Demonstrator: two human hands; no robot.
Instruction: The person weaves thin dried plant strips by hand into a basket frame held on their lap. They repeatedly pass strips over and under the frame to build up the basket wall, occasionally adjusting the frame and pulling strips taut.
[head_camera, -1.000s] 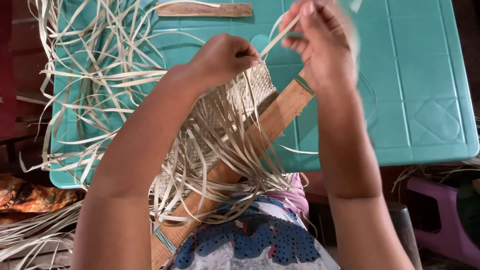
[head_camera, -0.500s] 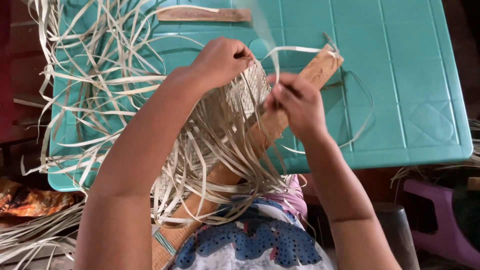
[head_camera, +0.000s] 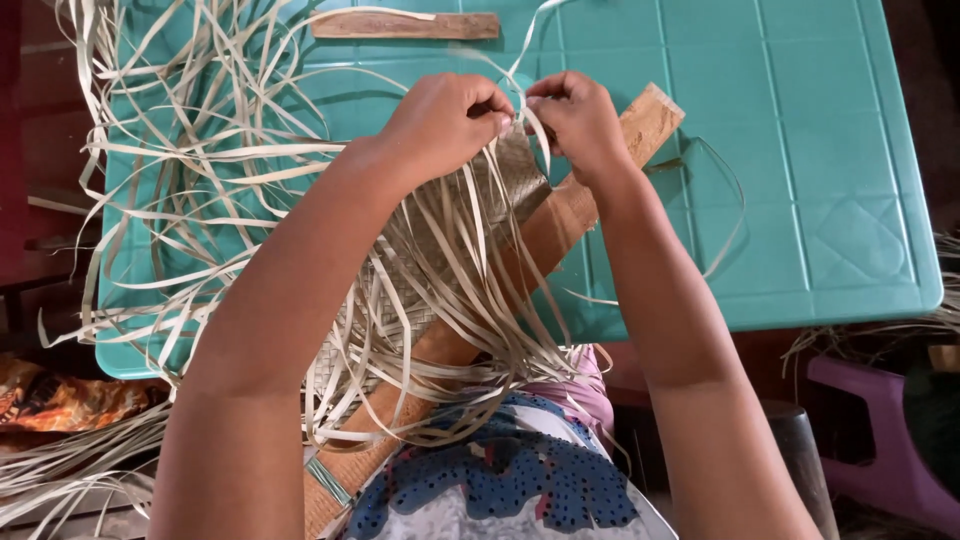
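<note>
A half-woven mat of pale straw strips (head_camera: 420, 300) lies over a long wooden board (head_camera: 560, 215) that slopes from my lap up onto a turquoise plastic table (head_camera: 820, 150). My left hand (head_camera: 445, 120) pinches a thin strip at the mat's upper edge. My right hand (head_camera: 575, 115) is right beside it, fingers closed on the same strip or one next to it, above the board's far end. Loose strip ends hang down from the mat toward my lap.
A tangle of loose straw strips (head_camera: 190, 170) covers the table's left side and spills over its edge. A short wooden stick (head_camera: 405, 25) lies at the table's far edge. A purple plastic stool (head_camera: 880, 440) stands at the lower right.
My right hand first dropped from high over the table to the board, then moved up and left until it met my left hand at the mat's edge. My left hand stayed put.
</note>
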